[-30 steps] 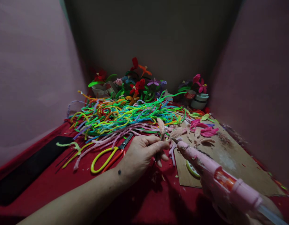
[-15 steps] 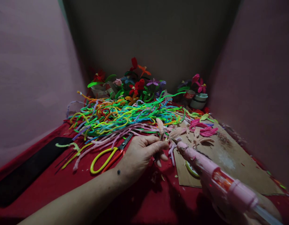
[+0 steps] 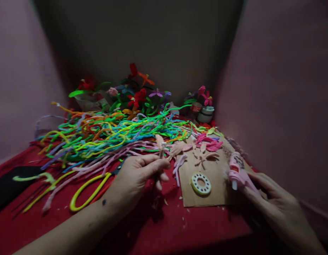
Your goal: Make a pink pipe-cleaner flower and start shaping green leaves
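Note:
My left hand (image 3: 137, 179) is closed, pinching a pale pink pipe-cleaner flower piece (image 3: 159, 141) upright between thumb and fingers. Its lower end is hidden by the fingers. At the right, my right hand (image 3: 277, 200) grips the handle of a pink glue gun (image 3: 237, 173), which is over the cardboard sheet (image 3: 189, 200) with its nozzle turned away from me. Pale pink petals (image 3: 178, 148) lie just right of the left hand, and a pale pink petal cluster (image 3: 206, 158) rests on the cardboard. Scissors (image 3: 85, 194) with yellow and orange handles are partly behind my left wrist.
A wide heap of coloured pipe cleaners (image 3: 118, 131) covers the table's middle. Behind it stand pipe-cleaner flowers (image 3: 139, 97) and a small jar (image 3: 205, 114). A round holed disc (image 3: 201, 183) and magenta petals (image 3: 209, 142) lie on the cardboard. Pink walls flank both sides.
My right hand has moved the glue gun away from the flower piece, to the right, and turned its nozzle away. The disc is now uncovered. The view has shifted right; the left hand keeps its grip.

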{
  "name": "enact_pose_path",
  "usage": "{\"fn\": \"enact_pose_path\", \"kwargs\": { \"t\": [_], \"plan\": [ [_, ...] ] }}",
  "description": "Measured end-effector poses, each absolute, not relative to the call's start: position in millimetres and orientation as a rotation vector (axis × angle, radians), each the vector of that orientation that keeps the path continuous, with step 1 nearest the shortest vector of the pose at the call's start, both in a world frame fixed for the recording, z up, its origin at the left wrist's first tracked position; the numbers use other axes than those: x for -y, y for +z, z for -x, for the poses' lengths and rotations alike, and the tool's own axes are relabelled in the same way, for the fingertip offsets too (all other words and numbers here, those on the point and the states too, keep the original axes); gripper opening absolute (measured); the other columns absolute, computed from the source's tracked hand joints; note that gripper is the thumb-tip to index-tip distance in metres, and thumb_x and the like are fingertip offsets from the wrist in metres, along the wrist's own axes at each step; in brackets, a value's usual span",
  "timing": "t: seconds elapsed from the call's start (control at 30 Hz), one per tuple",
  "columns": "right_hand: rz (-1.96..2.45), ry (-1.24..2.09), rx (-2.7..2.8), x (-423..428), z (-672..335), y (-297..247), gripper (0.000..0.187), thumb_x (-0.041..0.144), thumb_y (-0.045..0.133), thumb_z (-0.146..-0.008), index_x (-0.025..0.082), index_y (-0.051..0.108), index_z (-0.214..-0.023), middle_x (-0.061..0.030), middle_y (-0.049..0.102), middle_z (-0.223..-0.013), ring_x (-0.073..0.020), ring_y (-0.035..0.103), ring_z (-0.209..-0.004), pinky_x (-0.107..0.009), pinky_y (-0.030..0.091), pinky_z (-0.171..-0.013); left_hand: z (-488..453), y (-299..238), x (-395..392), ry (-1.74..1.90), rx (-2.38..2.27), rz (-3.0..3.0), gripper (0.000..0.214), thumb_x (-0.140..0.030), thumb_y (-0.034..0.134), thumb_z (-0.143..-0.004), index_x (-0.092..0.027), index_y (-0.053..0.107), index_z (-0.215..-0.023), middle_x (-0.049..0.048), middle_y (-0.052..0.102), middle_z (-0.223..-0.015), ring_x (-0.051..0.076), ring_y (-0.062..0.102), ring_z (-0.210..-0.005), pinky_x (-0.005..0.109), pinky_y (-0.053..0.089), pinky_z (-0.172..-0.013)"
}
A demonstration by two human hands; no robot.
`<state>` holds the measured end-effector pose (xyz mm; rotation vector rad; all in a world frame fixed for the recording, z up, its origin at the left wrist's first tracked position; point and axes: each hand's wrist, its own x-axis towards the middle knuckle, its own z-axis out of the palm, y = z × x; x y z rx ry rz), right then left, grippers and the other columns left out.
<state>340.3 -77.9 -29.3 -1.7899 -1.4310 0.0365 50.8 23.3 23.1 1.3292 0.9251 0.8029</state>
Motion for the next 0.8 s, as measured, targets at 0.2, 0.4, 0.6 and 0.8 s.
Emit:
{"fn": "enact_pose_path", "kwargs": {
  "t": [0.2,0.4,0.6,0.8],
  "plan": [
    [2.027,-0.076,1.495,70,-375,-37,0.044,0.052,0.050,-0.075,0.019,0.063,-0.101,-0.0069,0.063,-0.091,-0.0228,0.061,-0.076,-0.033,0.048,-0.065,-53,27,-23,0.783,-0.929,-1.311,0.028,-0.040,0.057,-0.076,-0.013,0.064,-0.072,0.0021,0.062,-0.062,0.008,0.052,-0.045,0.018,0.040,-0.044],
    [1.888,-0.306,1.587,60,-355,-16,0.046,0.056,0.051,-0.071,0.017,0.070,-0.087,-0.0141,0.060,-0.090,-0.0318,0.054,-0.086,-0.047,0.043,-0.075,-55,25,-22,0.810,-0.858,-1.249,0.026,-0.036,0.058,-0.076,-0.012,0.065,-0.077,0.0018,0.061,-0.059,0.008,0.052,-0.044,0.019,0.042,-0.045],
    [1.440,0.839,1.206,46,-252,7,0.029,0.041,0.063,-0.070,0.023,0.068,-0.092,-0.0053,0.067,-0.087,-0.0185,0.060,-0.075,-0.027,0.048,-0.060,-56,26,-18,0.778,-0.786,-1.179,0.024,-0.034,0.058,-0.076,-0.010,0.064,-0.074,0.0022,0.061,-0.057,0.008,0.051,-0.042,0.019,0.042,-0.044],
    [0.951,1.260,1.039,5,-212,10,0.027,0.041,0.061,-0.072,0.015,0.062,-0.063,-0.0016,0.057,-0.058,-0.0101,0.047,-0.051,-0.023,0.038,-0.048,-56,29,-14,0.679,-0.765,-1.180,0.023,-0.032,0.058,-0.076,-0.009,0.063,-0.073,0.0035,0.061,-0.055,0.009,0.052,-0.042,0.021,0.044,-0.046]
  ]
}}
